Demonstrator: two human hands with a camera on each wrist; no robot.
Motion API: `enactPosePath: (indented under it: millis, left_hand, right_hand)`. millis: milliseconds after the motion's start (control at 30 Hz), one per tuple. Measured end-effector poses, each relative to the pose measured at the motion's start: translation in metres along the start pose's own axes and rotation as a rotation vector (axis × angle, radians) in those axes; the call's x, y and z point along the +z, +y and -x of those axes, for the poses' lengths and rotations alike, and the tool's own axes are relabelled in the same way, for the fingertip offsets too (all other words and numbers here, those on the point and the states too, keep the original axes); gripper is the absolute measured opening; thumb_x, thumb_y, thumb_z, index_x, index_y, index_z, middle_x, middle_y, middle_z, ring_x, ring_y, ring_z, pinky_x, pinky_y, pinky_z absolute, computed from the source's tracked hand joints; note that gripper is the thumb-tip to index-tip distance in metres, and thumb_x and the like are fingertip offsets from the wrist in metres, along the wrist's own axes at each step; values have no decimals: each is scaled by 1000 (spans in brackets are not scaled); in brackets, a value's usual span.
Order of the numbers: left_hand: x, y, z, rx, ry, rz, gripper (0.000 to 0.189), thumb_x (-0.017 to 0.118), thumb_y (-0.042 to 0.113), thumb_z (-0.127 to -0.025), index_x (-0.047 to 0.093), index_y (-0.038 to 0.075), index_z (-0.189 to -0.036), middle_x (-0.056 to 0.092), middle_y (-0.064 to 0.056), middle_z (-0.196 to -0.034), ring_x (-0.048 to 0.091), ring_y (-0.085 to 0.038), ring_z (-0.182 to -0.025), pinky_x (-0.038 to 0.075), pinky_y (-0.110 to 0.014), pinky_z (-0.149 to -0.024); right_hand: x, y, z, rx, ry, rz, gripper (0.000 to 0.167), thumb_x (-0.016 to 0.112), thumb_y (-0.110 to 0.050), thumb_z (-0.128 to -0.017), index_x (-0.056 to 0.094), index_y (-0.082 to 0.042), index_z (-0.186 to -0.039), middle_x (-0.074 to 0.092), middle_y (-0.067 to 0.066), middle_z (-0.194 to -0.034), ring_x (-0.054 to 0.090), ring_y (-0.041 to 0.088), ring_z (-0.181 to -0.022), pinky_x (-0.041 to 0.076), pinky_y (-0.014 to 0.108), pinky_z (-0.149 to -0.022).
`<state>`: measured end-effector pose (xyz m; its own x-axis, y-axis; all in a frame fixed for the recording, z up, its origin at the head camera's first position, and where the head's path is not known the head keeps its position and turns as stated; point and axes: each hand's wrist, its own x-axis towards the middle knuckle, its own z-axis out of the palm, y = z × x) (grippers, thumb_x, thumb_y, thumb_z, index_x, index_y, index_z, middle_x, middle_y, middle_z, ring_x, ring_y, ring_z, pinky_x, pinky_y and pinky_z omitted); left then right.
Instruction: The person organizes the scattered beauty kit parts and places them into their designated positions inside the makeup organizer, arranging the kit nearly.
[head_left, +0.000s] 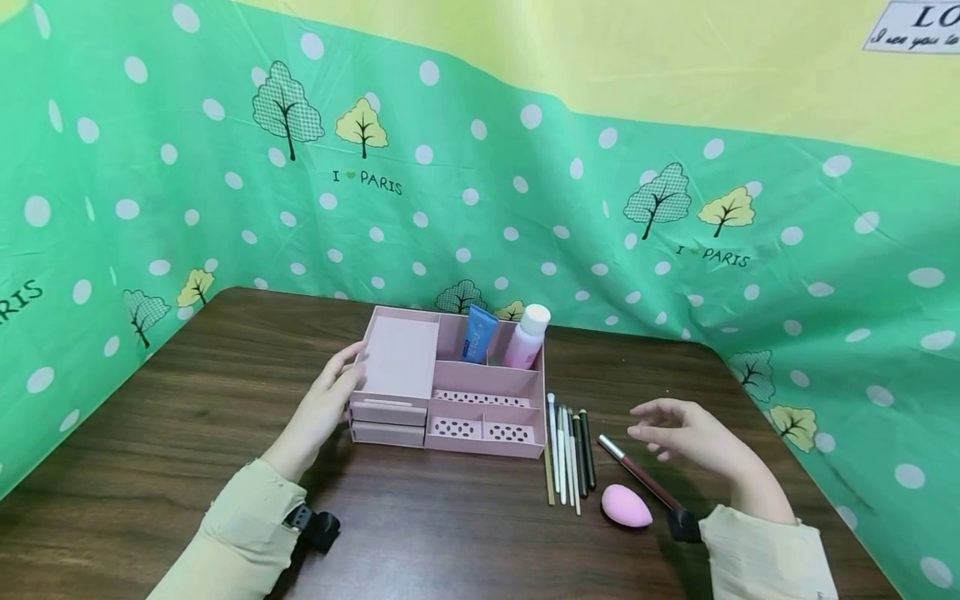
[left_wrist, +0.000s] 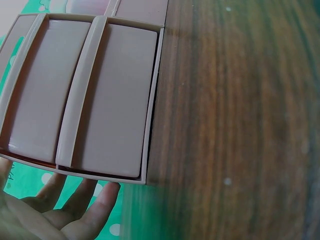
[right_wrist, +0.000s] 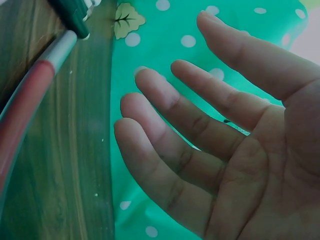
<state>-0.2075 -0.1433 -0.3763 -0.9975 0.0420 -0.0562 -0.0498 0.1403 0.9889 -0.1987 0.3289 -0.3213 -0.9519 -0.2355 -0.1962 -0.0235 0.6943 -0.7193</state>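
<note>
A pink desk organizer (head_left: 397,354) stands on the table, with two drawers (left_wrist: 117,100) on its left side. My left hand (head_left: 326,408) touches the organizer's left wall with extended fingers (left_wrist: 102,205); it does not grip it. A blue tube (head_left: 478,335) and a pink bottle (head_left: 525,340) with a white cap stand in the back compartments. To the right of the organizer, my right hand (head_left: 690,437) hovers with loosely bent fingers and an empty palm. Below it lies a reddish-brown stick (head_left: 645,477) with a silver end; its near end is partly hidden by the wrist camera.
Several slim brushes or pencils (head_left: 568,454) lie side by side along the organizer's right edge. A pink makeup sponge (head_left: 626,506) rests nearer the front. Behind the dark wooden table (head_left: 450,533) hangs a green dotted curtain (head_left: 517,217).
</note>
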Motion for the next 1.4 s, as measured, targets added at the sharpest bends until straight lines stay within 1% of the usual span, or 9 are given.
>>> enactPosePath:
  millis: [100,133,300,467,600,767,1033,1200,1400]
  left_hand:
    - [0,0,0,-4,-5,1,53,37,40,-106,25,30,-157,35,-15,-148,37,-31,-135,34,-61,-108]
    - [1,0,0,-5,-5,-1,53,37,40,-106,25,30,-157,34,-15,-149,37,-31,-135,35,-61,-107]
    - [1,0,1,0,-1,-15,53,38,40,-106,25,29,-157,32,-14,-152,40,-30,-132,42,-48,-98]
    - [0,1,1,9,5,-24,54,38,41,-106,25,29,-157,33,-14,-152,42,-29,-128,44,-38,-90]
    - [-1,0,0,14,12,-28,54,39,41,-105,27,28,-157,36,-14,-149,44,-27,-121,44,-32,-83]
    - [-1,-2,-2,29,11,-33,54,39,42,-105,28,28,-156,38,-14,-145,44,-24,-116,43,-32,-80]
    - [-2,0,-2,15,3,-40,54,38,43,-105,26,30,-157,37,-14,-148,41,-28,-127,43,-34,-87]
    - [-2,0,-1,8,-2,-46,55,38,44,-105,25,31,-157,37,-14,-146,40,-28,-129,43,-37,-89]
    - [-2,-1,-2,17,2,-37,55,38,43,-105,24,30,-157,37,-15,-146,42,-27,-124,44,-32,-84]
  right_hand:
    - [0,5,2,13,-8,-1,54,67,-24,-95,50,12,-132,64,15,-107,63,25,-87,57,36,-69]
    - [0,7,2,16,-10,-1,54,67,-24,-95,50,13,-131,64,15,-106,63,25,-87,57,36,-69]
    - [-1,12,2,28,-2,23,54,68,-24,-94,52,13,-129,64,14,-104,63,24,-85,57,34,-68]
    - [0,16,0,77,2,32,53,69,-25,-93,53,12,-127,64,13,-100,61,22,-82,56,34,-68]
    - [2,21,-4,118,-15,23,52,68,-24,-94,53,12,-127,61,11,-98,58,22,-80,55,36,-70]
    - [5,27,-7,150,-42,7,47,67,-22,-94,54,11,-125,59,7,-93,56,20,-76,54,38,-69]
    - [10,31,-10,193,-50,22,45,72,-25,-90,59,7,-119,56,6,-89,54,20,-74,53,38,-66]
    - [12,34,-13,194,-54,28,44,72,-24,-89,60,8,-117,55,5,-84,55,19,-72,53,37,-63]
    - [11,40,-15,175,-69,40,41,73,-19,-88,60,9,-115,55,4,-83,54,19,-71,52,37,-61]
